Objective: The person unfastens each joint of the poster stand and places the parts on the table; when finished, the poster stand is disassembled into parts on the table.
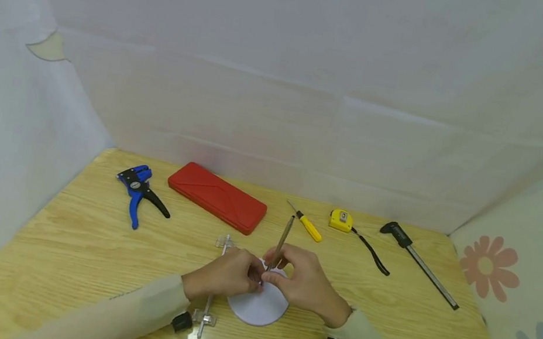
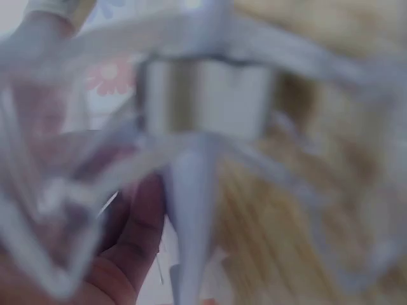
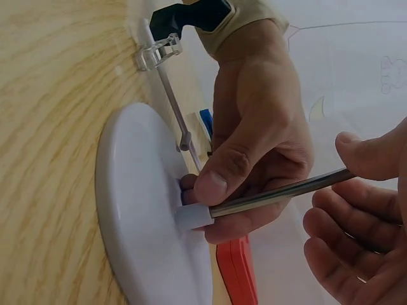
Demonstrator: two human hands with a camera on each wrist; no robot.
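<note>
A white round base (image 1: 257,308) lies on the table, with a short white collar (image 3: 194,217) rising from its middle. A slim metal rod (image 3: 280,192) meets this collar and leans upward from it. My left hand (image 1: 236,273) pinches around the collar, thumb and fingers right where it meets the rod. Higher on the rod, my right hand (image 1: 304,278) holds it between thumb and fingers. Under my left wrist runs a thin rod with clear plastic clips (image 1: 204,318), which fills the left wrist view as a blur.
Along the back lie a blue and black wire stripper (image 1: 138,187), a red case (image 1: 216,196), a yellow screwdriver (image 1: 309,226), a yellow tape measure (image 1: 341,220) with a black strap, and a caliper (image 1: 422,263). White cloth walls (image 1: 277,135) enclose the table.
</note>
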